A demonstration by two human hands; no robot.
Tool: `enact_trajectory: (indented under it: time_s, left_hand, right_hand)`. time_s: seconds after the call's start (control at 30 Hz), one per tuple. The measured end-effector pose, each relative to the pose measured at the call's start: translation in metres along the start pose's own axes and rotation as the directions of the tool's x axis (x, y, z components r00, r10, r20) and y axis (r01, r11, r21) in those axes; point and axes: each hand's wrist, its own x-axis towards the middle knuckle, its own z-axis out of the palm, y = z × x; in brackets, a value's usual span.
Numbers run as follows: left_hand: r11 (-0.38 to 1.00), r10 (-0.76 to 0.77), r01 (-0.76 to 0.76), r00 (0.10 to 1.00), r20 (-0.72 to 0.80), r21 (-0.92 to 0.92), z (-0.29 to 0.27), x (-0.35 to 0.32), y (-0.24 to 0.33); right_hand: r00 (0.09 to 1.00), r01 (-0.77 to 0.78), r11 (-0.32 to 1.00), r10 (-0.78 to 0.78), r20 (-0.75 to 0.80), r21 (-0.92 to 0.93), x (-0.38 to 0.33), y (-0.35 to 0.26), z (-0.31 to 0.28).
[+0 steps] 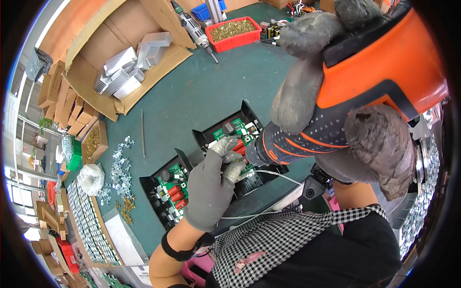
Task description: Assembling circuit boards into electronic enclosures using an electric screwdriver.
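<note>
My right hand point(307, 91), in a dirty grey glove, is wrapped round an orange and black power screwdriver point(374, 67) that looms large at the right. The tool's nose points down and left at a black open housing point(247, 115) holding a green circuit board point(236, 127) with red parts. Over that board, beside the tool's nose, the gloved fingers of my left hand point(210, 187) are pressed together; what they pinch, if anything, is hidden. A second black housing point(150, 192) with a similar board point(180, 173) lies left of my left hand.
Loose silvery pieces point(120, 168) and brass screws point(127, 210) lie at the left. A carton point(158, 79) with metal heat sinks point(120, 72) stands at the far left. Behind are another screwdriver point(194, 31) and a red tray point(233, 45) of screws. A white cable point(278, 175) crosses near my body.
</note>
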Motion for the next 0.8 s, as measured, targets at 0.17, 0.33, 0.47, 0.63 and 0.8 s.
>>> enact_trajectory:
  time_s: [0.17, 0.33, 0.47, 0.63, 0.8]
  left_hand:
    - [0.971, 0.237, -0.236, 0.966, -0.107, 0.02, 0.012, -0.002, -0.014]
    - [0.977, 0.199, -0.202, 0.979, 0.043, 0.066, 0.011, 0.002, -0.015]
    - [0.883, 0.261, -0.299, 0.954, 0.15, 0.362, -0.005, 0.013, -0.022]
    - [0.888, 0.244, -0.305, 0.946, 0.212, 0.344, 0.008, 0.015, -0.029]
    - [0.889, 0.239, -0.289, 0.955, 0.179, 0.356, 0.012, 0.017, -0.028]
  right_hand:
    - [0.994, 0.096, 0.993, -0.099, 0.048, 0.067, -0.003, 0.0, -0.023]
    - [0.906, -0.419, 0.895, 0.401, -0.131, -0.153, -0.002, -0.06, 0.026]
    - [0.758, -0.652, 0.706, 0.613, -0.222, -0.275, -0.018, -0.065, 0.036]
    - [0.71, -0.636, 0.758, 0.503, -0.493, -0.142, -0.036, -0.045, 0.048]
    - [0.7, -0.63, 0.774, 0.533, -0.476, -0.059, -0.038, -0.039, 0.043]
